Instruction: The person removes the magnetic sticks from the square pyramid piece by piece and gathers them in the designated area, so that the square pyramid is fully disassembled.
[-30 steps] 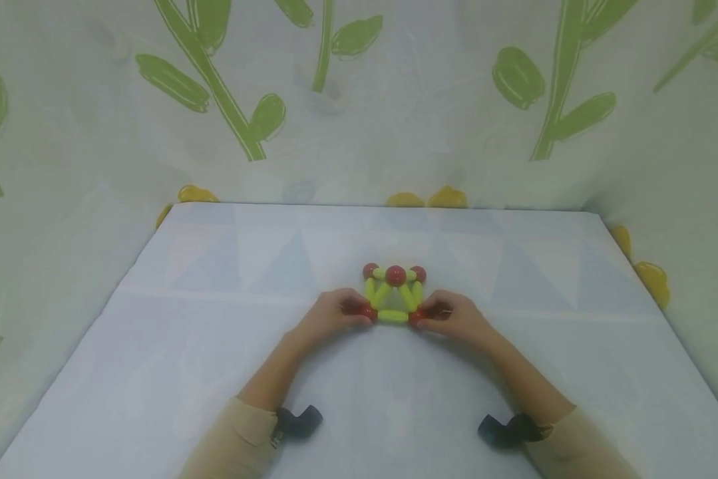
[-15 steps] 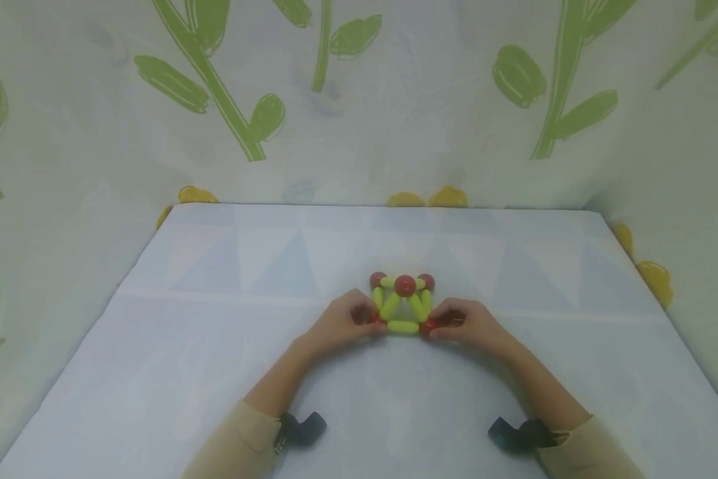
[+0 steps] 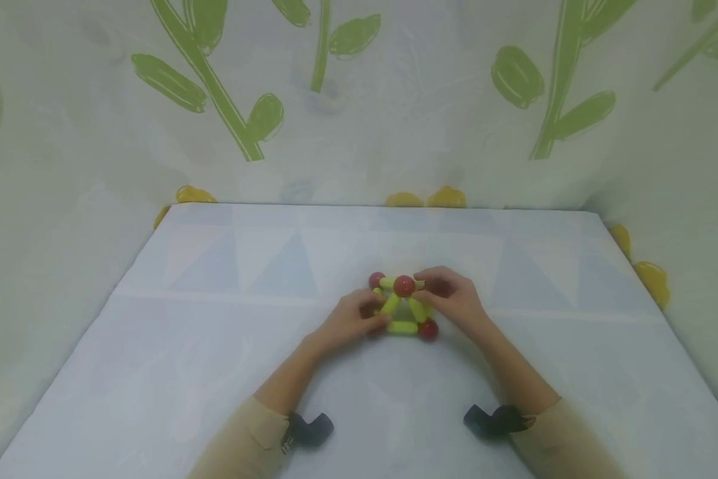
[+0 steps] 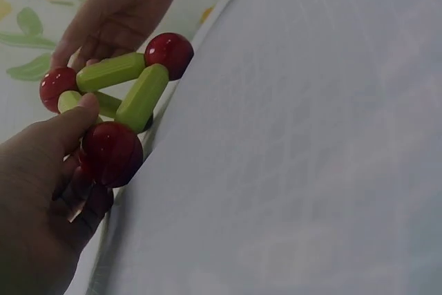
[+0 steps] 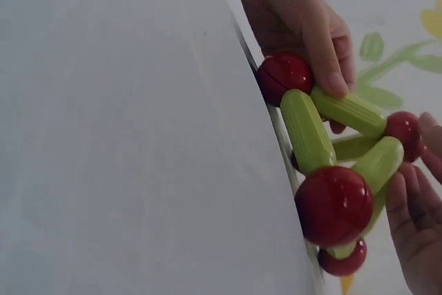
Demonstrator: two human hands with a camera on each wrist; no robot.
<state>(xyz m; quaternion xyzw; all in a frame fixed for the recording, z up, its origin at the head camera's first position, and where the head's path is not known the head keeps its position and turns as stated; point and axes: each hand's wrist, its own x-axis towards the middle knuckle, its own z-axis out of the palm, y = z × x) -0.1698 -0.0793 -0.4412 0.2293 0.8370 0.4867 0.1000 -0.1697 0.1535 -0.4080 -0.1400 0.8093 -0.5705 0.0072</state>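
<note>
A small toy frame of red balls joined by yellow-green rods (image 3: 402,327), like a magnetic ball-and-stick construction set, stands on the table. It has a square base and a raised top ball (image 3: 404,286). My left hand (image 3: 353,314) grips its near-left corner, thumb on a sloping rod (image 5: 349,112) beside the corner ball (image 4: 112,153). My right hand (image 3: 454,298) is raised at the top ball, thumb and fingers pinching around it in the right wrist view. That hand hides the far-right ball in the head view. The near-right ball (image 3: 428,330) shows uncovered.
The white table (image 3: 394,412) carries pale blue triangles near its far edge. Behind it is a light wall covering (image 3: 418,100) with green leaves and yellow flowers. Dark wrist cameras (image 3: 311,429) sit on both forearms, below beige sleeves.
The toy shifted slightly right and toward me, then stayed put. My right hand let go of the near-right ball and moved up to the top ball. My left hand kept its corner.
</note>
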